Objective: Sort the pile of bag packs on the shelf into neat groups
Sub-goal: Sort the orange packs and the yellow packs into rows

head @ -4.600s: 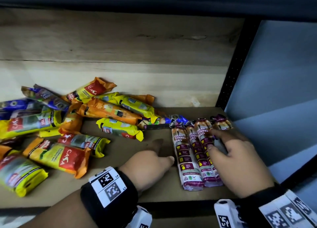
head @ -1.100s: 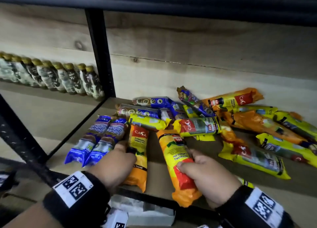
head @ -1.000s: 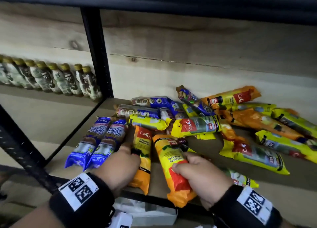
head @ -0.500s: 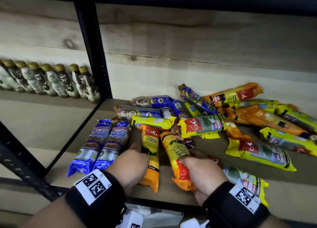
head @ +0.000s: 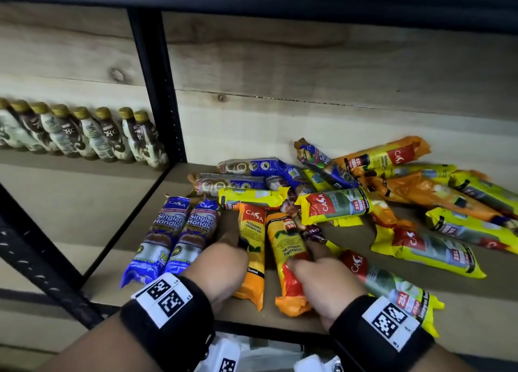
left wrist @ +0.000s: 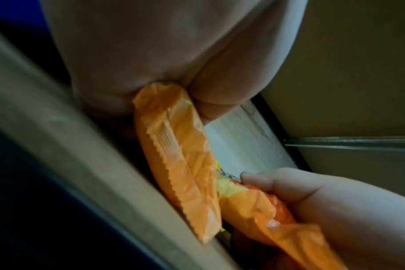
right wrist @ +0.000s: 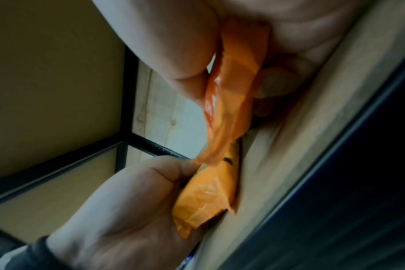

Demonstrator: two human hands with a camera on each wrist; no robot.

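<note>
Shelf [head: 280, 319]: wooden board in a black metal frame, plank wall behind. Far left bay, beyond the upright: row of bottles [head: 84, 133], not part of the job. Unsorted pile [head: 378, 192] of yellow, orange and blue packs across centre and right, overlapping at mixed angles. Near left, already lined up: two blue packs [head: 171, 240] side by side, touching, long axis running near to far. Just right of those, first orange pack [head: 252, 254], same orientation. Left hand [head: 221, 262] lying along the gap between blue pair and first orange pack, one finger pointing far; left wrist view shows the thumb curled against that pack's near end, so gripping it. Second orange pack [head: 288, 262] just right of the first, top tilted slightly left, bottom end overhanging toward the near edge. Right hand [head: 322, 279] clamped round its lower half, thumb over the top, fingers underneath per right wrist view. Step in hand, by judgement: starting the orange group, second member being seated next to the first. Next move probably: rotate second orange pack parallel, slide left until touching the first, level the near ends, release, then reach right into the pile for another orange one. Yellow pack [head: 392, 287] under the right wrist likely to get dragged along.
</note>
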